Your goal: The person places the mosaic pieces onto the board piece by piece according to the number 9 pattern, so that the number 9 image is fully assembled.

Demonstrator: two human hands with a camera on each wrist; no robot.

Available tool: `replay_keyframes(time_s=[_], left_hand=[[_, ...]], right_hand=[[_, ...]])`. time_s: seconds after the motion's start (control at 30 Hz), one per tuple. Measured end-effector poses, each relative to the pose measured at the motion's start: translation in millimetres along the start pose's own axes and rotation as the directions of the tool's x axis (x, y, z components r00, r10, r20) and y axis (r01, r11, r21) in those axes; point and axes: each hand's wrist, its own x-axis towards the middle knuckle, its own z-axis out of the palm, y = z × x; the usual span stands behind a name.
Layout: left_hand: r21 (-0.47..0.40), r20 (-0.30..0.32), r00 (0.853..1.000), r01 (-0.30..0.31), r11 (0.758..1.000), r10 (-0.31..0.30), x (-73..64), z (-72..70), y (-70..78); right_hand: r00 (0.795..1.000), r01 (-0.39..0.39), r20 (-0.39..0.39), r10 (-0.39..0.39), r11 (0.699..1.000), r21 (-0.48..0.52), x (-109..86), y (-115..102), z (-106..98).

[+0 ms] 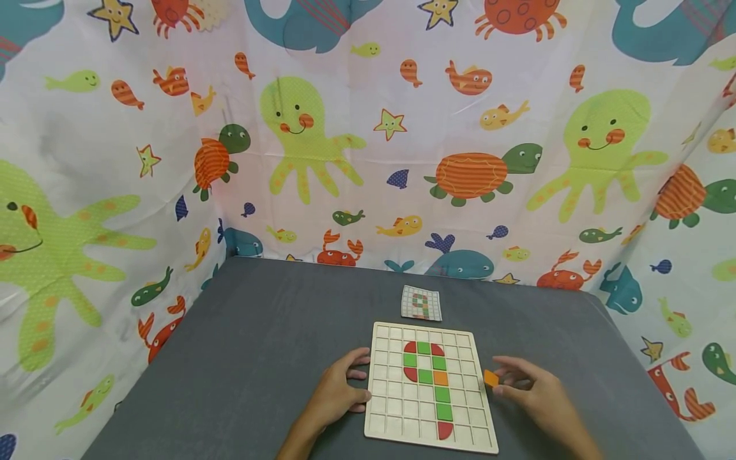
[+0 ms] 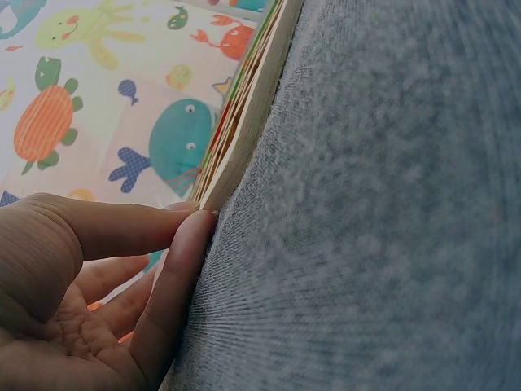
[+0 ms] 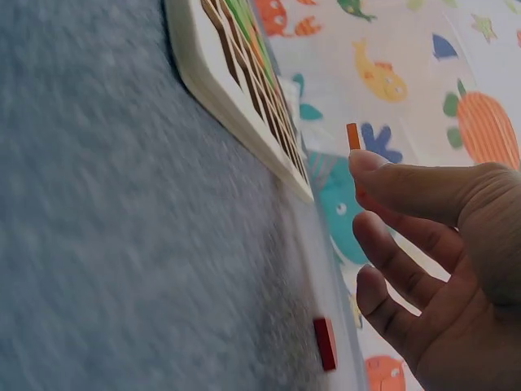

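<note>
A pale wooden grid board (image 1: 397, 409) lies on the dark grey cloth. Green square tiles (image 1: 442, 395), red rounded tiles (image 1: 444, 430) and one orange square tile (image 1: 440, 379) sit in its cells, forming a loop with a tail running toward the near edge. My left hand (image 1: 339, 388) holds the board's left edge, thumb and a finger meeting there in the left wrist view. Just off the right edge, my right hand (image 1: 531, 390) pinches another orange tile (image 1: 490, 378) between thumb and forefinger. Its other fingers are loosely bent in the right wrist view.
Behind the board lies a small card (image 1: 421, 303) printed with a coloured grid pattern. A red piece (image 3: 326, 344) rests on the cloth near the right hand. Sea-animal curtains (image 1: 345, 191) stand around the table (image 1: 259, 332) at the back and sides.
</note>
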Motion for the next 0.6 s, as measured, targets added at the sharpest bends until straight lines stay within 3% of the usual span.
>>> replay_keyframes(time_s=[0.33, 0.6], left_hand=[[-0.001, 0.001, 1.000, -0.002, 1.000, 0.002, 0.8, 0.4, -1.4], [-0.003, 0.001, 1.000, -0.003, 1.000, 0.003, 0.3, -0.2, -1.3]], right_hand=[[0.998, -0.021, 0.056, 0.017, 0.998, 0.062, -3.0, -20, 15], [0.992, 0.046, 0.115, -0.060, 0.991, 0.122, -5.5, -27, 26]])
